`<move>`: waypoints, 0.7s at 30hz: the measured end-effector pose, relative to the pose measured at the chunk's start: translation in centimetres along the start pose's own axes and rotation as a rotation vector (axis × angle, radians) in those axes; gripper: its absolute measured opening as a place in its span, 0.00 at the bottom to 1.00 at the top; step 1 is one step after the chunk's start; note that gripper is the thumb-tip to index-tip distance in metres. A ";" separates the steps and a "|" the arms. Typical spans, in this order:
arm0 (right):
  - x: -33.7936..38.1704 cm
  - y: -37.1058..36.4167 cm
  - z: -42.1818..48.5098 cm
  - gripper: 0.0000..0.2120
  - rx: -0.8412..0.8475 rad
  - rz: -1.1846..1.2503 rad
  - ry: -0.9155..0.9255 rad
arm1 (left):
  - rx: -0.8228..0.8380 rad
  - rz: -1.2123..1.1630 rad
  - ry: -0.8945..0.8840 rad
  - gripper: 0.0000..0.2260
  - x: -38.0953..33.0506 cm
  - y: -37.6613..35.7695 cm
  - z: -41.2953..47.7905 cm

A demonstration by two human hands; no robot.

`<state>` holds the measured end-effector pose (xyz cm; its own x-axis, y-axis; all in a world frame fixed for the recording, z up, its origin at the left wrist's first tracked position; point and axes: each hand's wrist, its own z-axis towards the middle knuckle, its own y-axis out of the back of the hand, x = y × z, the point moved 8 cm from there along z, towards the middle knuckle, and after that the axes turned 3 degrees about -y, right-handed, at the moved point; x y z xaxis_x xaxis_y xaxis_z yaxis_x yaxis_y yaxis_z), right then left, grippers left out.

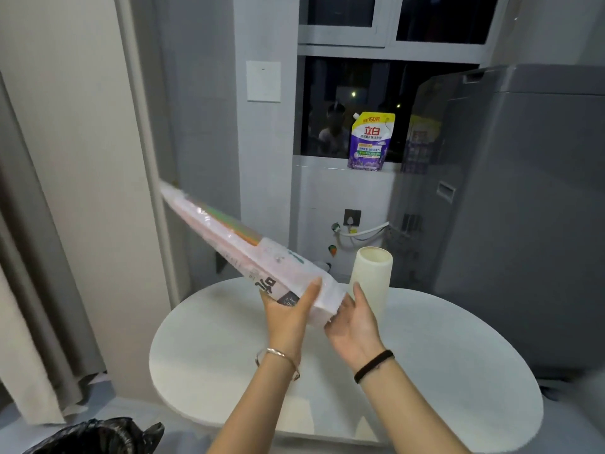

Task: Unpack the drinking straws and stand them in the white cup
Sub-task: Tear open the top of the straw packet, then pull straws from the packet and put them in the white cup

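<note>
the near end of the straw pack [252, 253] is gripped by the left hand [288, 314], while the right hand [352, 322] is held open with its fingers against that same end. the sealed pack is tilted up and away to the left above the white table [442, 371], and the white cup [373, 276] is stood upright just beside the right hand.
</note>
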<state>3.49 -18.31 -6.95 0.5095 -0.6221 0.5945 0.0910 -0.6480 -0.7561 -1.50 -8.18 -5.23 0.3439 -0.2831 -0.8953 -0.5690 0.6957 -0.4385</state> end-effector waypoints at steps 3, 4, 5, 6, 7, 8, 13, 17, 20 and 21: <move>-1.7 1.8 0.9 0.22 -0.030 0.113 -0.067 | 0.101 0.130 -0.084 0.34 1.4 -0.8 -0.6; -1.9 2.2 1.2 0.21 -0.020 0.138 -0.070 | 0.126 0.153 -0.093 0.34 1.9 -1.1 -0.6; -2.1 2.5 1.4 0.20 0.010 0.149 -0.066 | 0.147 0.167 -0.092 0.33 2.4 -1.3 -0.7; -2.0 2.6 1.5 0.19 0.051 0.157 -0.054 | 0.162 0.163 -0.077 0.31 2.9 -1.5 -0.7; -1.8 2.6 1.5 0.17 0.082 0.164 -0.038 | 0.170 0.143 -0.053 0.29 3.3 -1.6 -0.6; -1.6 2.7 1.5 0.16 0.092 0.159 -0.017 | 0.166 0.115 -0.028 0.27 3.7 -1.6 -0.5; 0.7 4.6 1.9 0.08 -0.173 -0.326 0.277 | 0.022 -0.082 0.183 0.23 5.4 -0.7 0.1; 3.9 3.2 0.7 0.08 -0.228 -0.774 0.654 | 0.015 -0.378 0.393 0.20 6.8 -1.3 -0.2; 4.5 1.8 0.7 0.06 -0.106 -0.906 0.679 | 0.008 -0.506 0.450 0.13 7.1 -1.6 -0.3; 4.7 1.6 0.7 0.06 -0.076 -0.930 0.676 | 0.003 -0.523 0.456 0.12 7.1 -1.7 -0.3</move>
<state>6.65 -22.00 -5.54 -0.2928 0.0171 0.9560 0.1272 -0.9903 0.0567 1.70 -11.59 -10.85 0.2234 -0.8305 -0.5102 -0.4117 0.3941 -0.8217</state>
